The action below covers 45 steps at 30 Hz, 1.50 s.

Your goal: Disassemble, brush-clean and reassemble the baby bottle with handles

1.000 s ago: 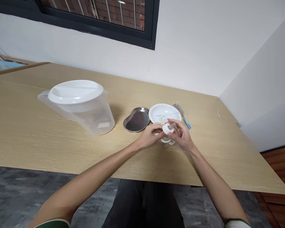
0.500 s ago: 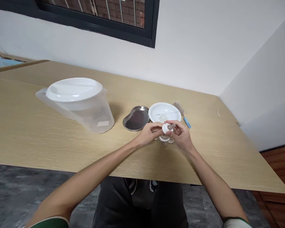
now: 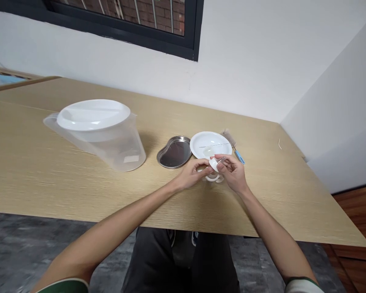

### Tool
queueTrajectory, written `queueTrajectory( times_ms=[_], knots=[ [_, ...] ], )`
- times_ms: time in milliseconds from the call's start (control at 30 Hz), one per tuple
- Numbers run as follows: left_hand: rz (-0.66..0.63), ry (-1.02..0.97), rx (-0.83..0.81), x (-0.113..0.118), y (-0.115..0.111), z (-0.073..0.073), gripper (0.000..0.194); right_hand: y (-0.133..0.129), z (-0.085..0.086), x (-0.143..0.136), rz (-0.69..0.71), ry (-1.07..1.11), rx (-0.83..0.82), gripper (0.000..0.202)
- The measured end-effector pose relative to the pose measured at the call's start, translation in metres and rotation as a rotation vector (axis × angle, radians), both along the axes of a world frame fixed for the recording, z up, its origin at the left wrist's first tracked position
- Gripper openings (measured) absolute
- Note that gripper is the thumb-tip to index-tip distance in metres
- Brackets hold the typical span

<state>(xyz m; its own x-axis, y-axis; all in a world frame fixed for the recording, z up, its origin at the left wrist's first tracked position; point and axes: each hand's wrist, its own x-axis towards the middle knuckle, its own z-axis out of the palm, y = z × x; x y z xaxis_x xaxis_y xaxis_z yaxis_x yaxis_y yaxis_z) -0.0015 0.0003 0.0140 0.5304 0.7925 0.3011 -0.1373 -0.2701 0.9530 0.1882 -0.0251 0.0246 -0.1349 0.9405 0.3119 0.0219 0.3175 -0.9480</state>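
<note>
Between my two hands is a bottle nipple in a white screw collar [image 3: 214,164], its clear tip pointing right. My left hand [image 3: 195,172] pinches the collar from the left. My right hand [image 3: 232,173] has its fingers closed round the collar and the clear nipple from the right. Just beneath the hands stands a baby bottle with white handles [image 3: 212,178], mostly hidden by them. Right behind the hands lies a white bowl [image 3: 198,142] with a thin line across it and something pale inside.
A kidney-shaped steel tray [image 3: 174,152] touches the bowl's left side. Further left stands a large lidded plastic pitcher [image 3: 118,146]. A blue-handled bottle brush [image 3: 239,156] lies right of the bowl. A small thin white piece [image 3: 279,144] is on the table [image 3: 79,183] at far right.
The nipple and collar have tilted in my fingers, so the collar shows more from its side. My right fingers now cover more of the nipple. Both hands stay almost in place.
</note>
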Motion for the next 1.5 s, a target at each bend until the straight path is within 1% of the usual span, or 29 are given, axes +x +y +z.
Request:
queueTrajectory(
  times_ms=[67, 233, 400, 567, 700, 800, 933, 1167, 1500],
  knots=[
    [-0.008, 0.021, 0.02, -0.001, -0.001, 0.003, 0.039, -0.001, 0.003, 0.0, 0.006, -0.007, -0.006, 0.051],
    [-0.011, 0.057, 0.059, -0.002, -0.003, 0.009, 0.037, -0.003, 0.008, 0.001, -0.038, -0.018, 0.009, 0.05],
    [-0.018, 0.033, 0.064, -0.002, -0.002, 0.009, 0.038, -0.002, 0.005, 0.003, 0.012, 0.083, 0.022, 0.038],
    [-0.041, 0.019, 0.062, -0.003, 0.0, 0.007, 0.034, 0.004, -0.002, 0.003, 0.085, 0.247, -0.086, 0.036],
    [-0.04, 0.016, 0.06, -0.003, 0.0, 0.006, 0.034, 0.005, 0.0, 0.001, 0.144, 0.398, -0.176, 0.036],
    [-0.035, 0.021, 0.054, -0.002, 0.0, 0.006, 0.035, 0.004, 0.003, -0.001, 0.163, 0.458, -0.226, 0.037],
    [-0.039, 0.022, 0.067, -0.002, 0.001, 0.007, 0.036, 0.004, 0.005, -0.002, 0.157, 0.492, -0.267, 0.042],
    [-0.036, 0.031, 0.102, -0.002, -0.001, 0.01, 0.036, 0.005, 0.003, -0.003, 0.132, 0.521, -0.311, 0.042],
    [-0.036, 0.039, 0.107, -0.002, -0.002, 0.01, 0.037, 0.004, 0.0, -0.004, 0.131, 0.555, -0.323, 0.041]
  ],
)
